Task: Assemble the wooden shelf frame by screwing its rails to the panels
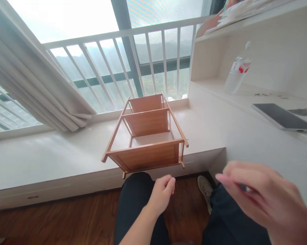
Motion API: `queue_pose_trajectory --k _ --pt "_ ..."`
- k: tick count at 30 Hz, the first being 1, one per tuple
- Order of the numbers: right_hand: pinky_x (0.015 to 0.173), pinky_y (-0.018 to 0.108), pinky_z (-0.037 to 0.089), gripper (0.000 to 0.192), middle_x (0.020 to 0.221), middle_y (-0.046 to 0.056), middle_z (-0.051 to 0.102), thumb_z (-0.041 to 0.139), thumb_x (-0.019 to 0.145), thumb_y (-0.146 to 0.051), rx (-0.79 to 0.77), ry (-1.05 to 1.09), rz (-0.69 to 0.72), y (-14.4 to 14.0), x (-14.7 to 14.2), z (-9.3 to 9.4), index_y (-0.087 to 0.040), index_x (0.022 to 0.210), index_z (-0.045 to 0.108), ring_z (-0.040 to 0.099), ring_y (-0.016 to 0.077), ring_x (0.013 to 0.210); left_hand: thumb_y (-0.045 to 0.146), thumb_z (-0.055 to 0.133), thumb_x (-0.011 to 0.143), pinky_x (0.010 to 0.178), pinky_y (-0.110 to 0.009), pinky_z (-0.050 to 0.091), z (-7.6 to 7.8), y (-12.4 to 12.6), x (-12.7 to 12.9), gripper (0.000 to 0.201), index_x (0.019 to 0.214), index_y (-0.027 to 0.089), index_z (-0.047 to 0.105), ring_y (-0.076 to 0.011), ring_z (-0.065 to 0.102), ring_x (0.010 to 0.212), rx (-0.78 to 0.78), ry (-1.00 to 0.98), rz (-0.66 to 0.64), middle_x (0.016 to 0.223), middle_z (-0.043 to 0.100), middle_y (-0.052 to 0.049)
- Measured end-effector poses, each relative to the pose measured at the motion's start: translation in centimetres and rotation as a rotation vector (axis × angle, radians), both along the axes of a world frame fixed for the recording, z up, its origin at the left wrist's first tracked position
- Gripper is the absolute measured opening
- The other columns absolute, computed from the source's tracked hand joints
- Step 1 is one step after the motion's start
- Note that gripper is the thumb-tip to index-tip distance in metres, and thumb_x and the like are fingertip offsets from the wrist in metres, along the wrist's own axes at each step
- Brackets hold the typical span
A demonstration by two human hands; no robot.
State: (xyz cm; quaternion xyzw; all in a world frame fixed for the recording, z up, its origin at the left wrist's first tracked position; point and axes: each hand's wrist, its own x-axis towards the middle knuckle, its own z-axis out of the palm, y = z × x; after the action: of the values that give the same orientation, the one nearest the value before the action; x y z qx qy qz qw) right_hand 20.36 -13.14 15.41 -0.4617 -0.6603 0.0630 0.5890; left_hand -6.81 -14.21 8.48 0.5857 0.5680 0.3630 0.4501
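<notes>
A small brown wooden shelf rack [145, 156] with several boards between slim posts lies on its side on the white window ledge. Its nearest end juts over the ledge's front edge, above my knee. My left hand [163, 192] is closed in a loose fist over my thigh, just below the rack and apart from it; the inside of the fist is hidden. Raised at the lower right, my right hand [268, 200] has its fingers curled and the thumb against them. A small pale spot shows between its fingers, too blurred to name.
On the white desk [214, 92] at the right stand a clear plastic bottle [236, 76] and a dark flat tablet [283, 115], with small scraps nearby. A white railing [153, 61] and a grey curtain [36, 68] border the window ledge [53, 149]. Below is a wooden floor [66, 217].
</notes>
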Motion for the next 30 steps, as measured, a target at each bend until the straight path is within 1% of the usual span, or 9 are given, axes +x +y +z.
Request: queue_pose_trajectory --k 2,3,5,8,9,11,16,21,30 --pt "0.050 0.031 0.043 0.041 0.060 0.000 0.061 0.076 0.089 -0.060 -0.159 -0.056 0.022 3.6 -0.3 -0.7 -0.027 0.069 0.061 0.050 0.0155 0.048 0.062 0.051 0.098 0.069 -0.034 0.036 -0.3 0.3 0.3 0.054 0.062 0.022 0.049 -0.0172 0.049 0.065 -0.052 0.037 -0.064 0.062 0.051 0.000" --pt "0.050 0.030 0.043 0.045 0.059 -0.001 0.060 0.071 0.092 -0.061 -0.210 -0.038 0.020 5.0 -0.5 -1.8 -0.026 0.068 0.058 0.050 0.0154 0.049 0.060 0.050 0.098 0.069 -0.034 0.035 -0.3 0.4 0.5 0.053 0.062 0.022 0.049 -0.0172 0.049 0.065 -0.075 0.053 -0.084 0.062 0.051 0.000" --pt "0.050 0.029 0.042 0.050 0.057 -0.003 0.053 0.063 0.096 -0.065 -0.280 -0.007 0.009 7.0 -0.6 -4.9 -0.025 0.067 0.053 0.049 0.0151 0.049 0.060 0.048 0.099 0.068 -0.034 0.034 -0.5 0.7 0.7 0.052 0.063 0.022 0.048 -0.0173 0.049 0.065 -0.117 0.076 -0.107 0.062 0.051 0.000" --pt "0.052 0.028 0.042 0.049 0.058 -0.005 0.045 0.062 0.096 -0.065 -0.402 0.024 -0.002 7.9 -0.4 -9.6 -0.024 0.070 0.052 0.047 0.0147 0.051 0.062 0.046 0.099 0.068 -0.034 0.033 -1.1 1.2 0.7 0.053 0.064 0.022 0.047 -0.0176 0.049 0.066 -0.167 0.098 -0.122 0.062 0.050 0.001" --pt "0.053 0.028 0.041 0.048 0.060 -0.006 0.045 0.061 0.097 -0.064 -0.438 0.026 0.006 8.0 -0.3 -10.7 -0.024 0.072 0.052 0.047 0.0145 0.052 0.063 0.045 0.099 0.068 -0.034 0.033 -1.3 1.4 0.7 0.053 0.064 0.023 0.046 -0.0177 0.049 0.066 -0.179 0.104 -0.124 0.062 0.050 0.001" --pt "0.056 0.027 0.040 0.045 0.062 -0.006 0.044 0.061 0.098 -0.061 -0.499 0.014 0.050 8.0 -0.4 -11.8 -0.024 0.074 0.053 0.047 0.0141 0.055 0.065 0.045 0.098 0.068 -0.033 0.032 -1.7 1.8 0.8 0.054 0.065 0.023 0.046 -0.0173 0.048 0.066 -0.201 0.110 -0.128 0.063 0.050 0.001" --pt "0.060 0.027 0.038 0.043 0.064 -0.006 0.044 0.058 0.100 -0.059 -0.600 -0.024 0.187 9.2 -1.5 -11.8 -0.024 0.076 0.051 0.046 0.0143 0.059 0.068 0.042 0.097 0.067 -0.031 0.033 -2.3 2.9 1.2 0.054 0.067 0.023 0.044 -0.0161 0.049 0.067 -0.237 0.101 -0.140 0.064 0.049 0.002" --pt "0.061 0.029 0.037 0.044 0.065 -0.005 0.045 0.057 0.100 -0.061 -0.648 0.000 0.233 10.6 -2.2 -11.8 -0.024 0.077 0.052 0.046 0.0155 0.060 0.069 0.040 0.095 0.067 -0.031 0.034 -2.6 3.3 1.6 0.053 0.068 0.023 0.044 -0.0161 0.050 0.066 -0.269 0.093 -0.152 0.065 0.048 0.002" --pt "0.063 0.029 0.037 0.042 0.066 -0.004 0.049 0.057 0.101 -0.061 -0.720 0.025 0.324 11.0 -2.8 -12.1 -0.023 0.083 0.056 0.049 0.0171 0.062 0.069 0.041 0.095 0.067 -0.031 0.035 -2.9 3.4 1.7 0.053 0.068 0.023 0.044 -0.0157 0.049 0.066 -0.298 0.098 -0.152 0.064 0.048 0.002"
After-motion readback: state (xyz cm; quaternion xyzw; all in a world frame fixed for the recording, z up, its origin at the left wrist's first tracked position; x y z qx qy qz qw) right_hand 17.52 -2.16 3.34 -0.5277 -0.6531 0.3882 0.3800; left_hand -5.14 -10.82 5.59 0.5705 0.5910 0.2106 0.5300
